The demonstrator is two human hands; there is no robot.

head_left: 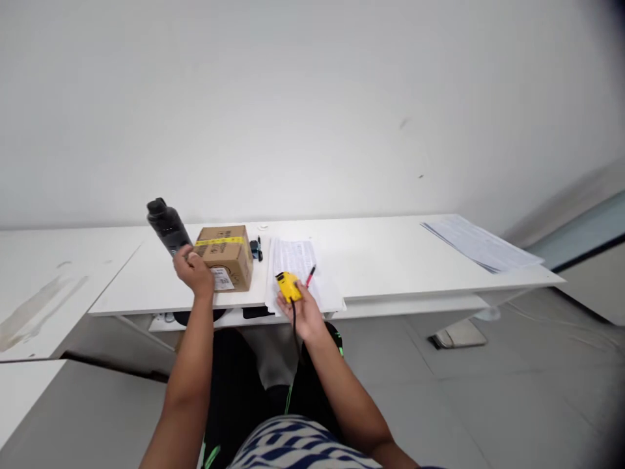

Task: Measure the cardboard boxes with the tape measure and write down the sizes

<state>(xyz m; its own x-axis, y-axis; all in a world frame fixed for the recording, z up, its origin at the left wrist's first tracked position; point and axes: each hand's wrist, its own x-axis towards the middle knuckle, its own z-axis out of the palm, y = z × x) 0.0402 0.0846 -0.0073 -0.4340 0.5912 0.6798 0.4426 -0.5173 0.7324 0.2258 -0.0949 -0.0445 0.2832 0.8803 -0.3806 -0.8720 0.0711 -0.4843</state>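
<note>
- Left grip (195,272): closed around the lower end of a dark bottle (168,227); bottle tilted, cap up and to the left, most of its body sticking out past the fingers.
- Bottle slightly blurred, seen just left of the cardboard box (229,260); can't tell if the two touch.
- Right grip (305,314): palm turned up, fingers holding a yellow device (289,286); device sits at the fingertips, black cord (295,326) hanging down by the palm.
- Device seen in front of the printed papers (297,251) at the near edge of the desk (381,254).
- Red pen (310,277) just beyond the right fingers; can't tell if held or lying on the papers.
- Box: yellow tape on top, white label on near side, standing on desk between bottle and papers.
</note>
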